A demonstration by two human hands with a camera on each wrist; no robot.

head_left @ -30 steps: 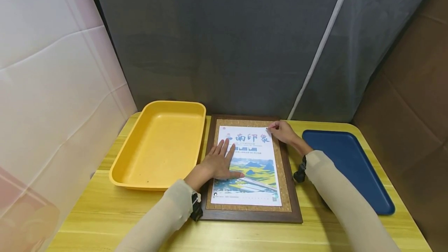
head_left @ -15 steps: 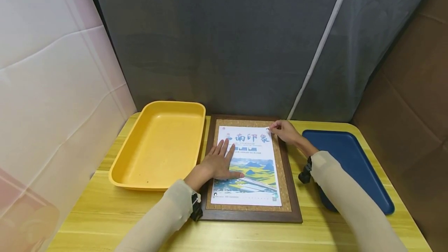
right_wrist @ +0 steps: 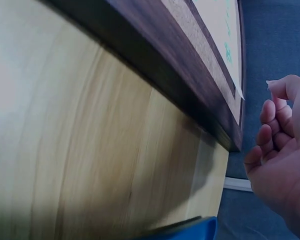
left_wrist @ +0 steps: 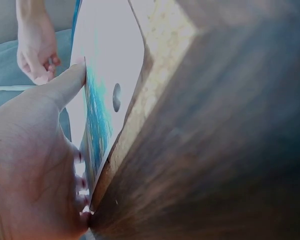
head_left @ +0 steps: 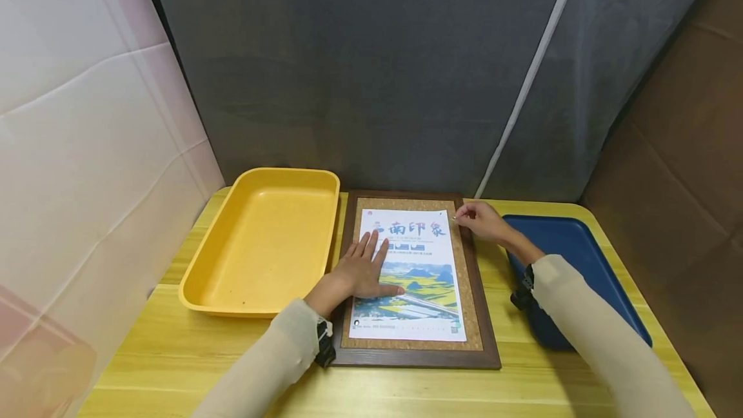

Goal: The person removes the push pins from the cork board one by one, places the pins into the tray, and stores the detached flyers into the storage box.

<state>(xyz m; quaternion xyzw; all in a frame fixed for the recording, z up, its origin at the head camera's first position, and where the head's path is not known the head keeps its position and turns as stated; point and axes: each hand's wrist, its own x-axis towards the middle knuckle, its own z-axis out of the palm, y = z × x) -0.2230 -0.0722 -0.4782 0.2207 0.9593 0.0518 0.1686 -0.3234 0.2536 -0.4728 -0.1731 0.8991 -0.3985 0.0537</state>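
A printed poster [head_left: 415, 244] with a landscape picture lies on a cork board [head_left: 473, 334] in a dark brown wooden frame [head_left: 418, 358]. My left hand [head_left: 361, 271] rests flat on the poster's left side with fingers spread; in the left wrist view its thumb [left_wrist: 65, 87] lies against the paper. Just right of the poster's top right corner, my right hand [head_left: 482, 221] pinches a tiny pale thing [right_wrist: 270, 84] that looks like a pushpin, mostly hidden by the fingertips. A small dark mark [head_left: 440, 214] shows at that corner of the poster.
A yellow tray [head_left: 191, 298] stands to the left of the board, with a few dark specks inside. On the right lies a blue tray [head_left: 571, 244], partly under the right forearm. A grey curtain [head_left: 348, 82] hangs behind the wooden table [head_left: 174, 366].
My right hand has moved right, off the poster's top right corner, with the pushpin between its fingertips. The left hand has stayed in place on the poster.
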